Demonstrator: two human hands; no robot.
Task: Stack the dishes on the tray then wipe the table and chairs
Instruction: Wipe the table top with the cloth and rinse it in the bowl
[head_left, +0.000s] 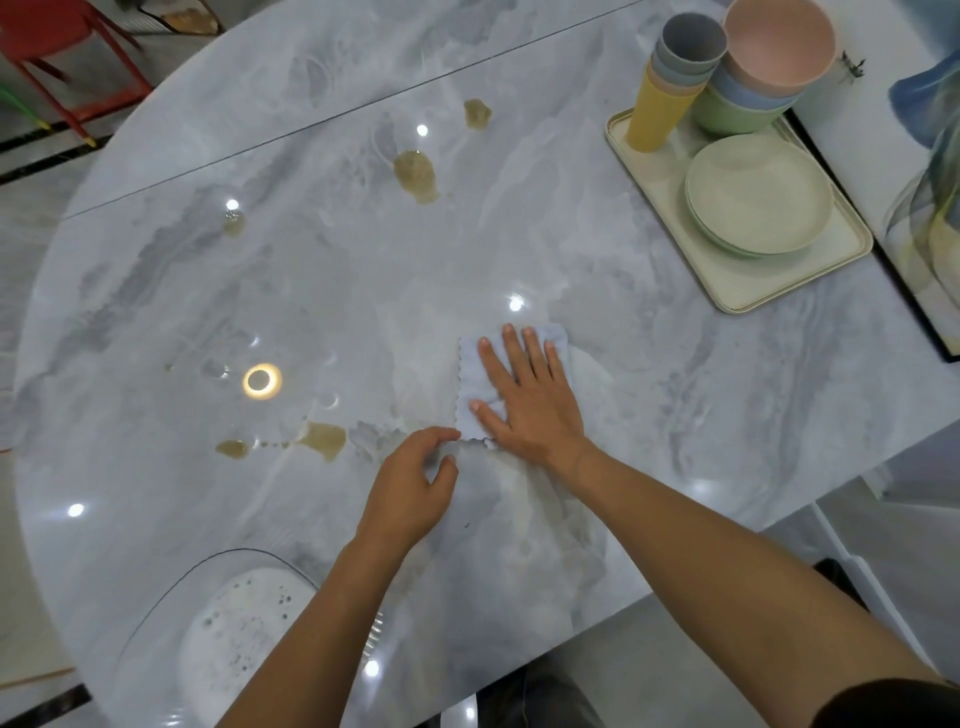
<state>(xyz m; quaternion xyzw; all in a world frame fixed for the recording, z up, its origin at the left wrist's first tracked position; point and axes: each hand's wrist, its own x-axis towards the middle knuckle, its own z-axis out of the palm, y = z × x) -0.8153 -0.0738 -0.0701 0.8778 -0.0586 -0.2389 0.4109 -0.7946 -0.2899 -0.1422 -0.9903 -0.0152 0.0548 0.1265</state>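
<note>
The right hand (530, 400) is pressing the cloth (474, 371) on the desk (311, 291), fingers straight. The left hand (410, 483) is curling its fingers at the cloth corner; I cannot tell if they are grasping it.

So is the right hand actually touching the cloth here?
Touching. The head view shows the right hand lying flat on the blue cloth, its fingers spread straight across it, with no gap visible between palm and cloth.

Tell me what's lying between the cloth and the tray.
Nothing: in the head view, only bare marble table with a light glare separates the cloth from the tray.
</note>
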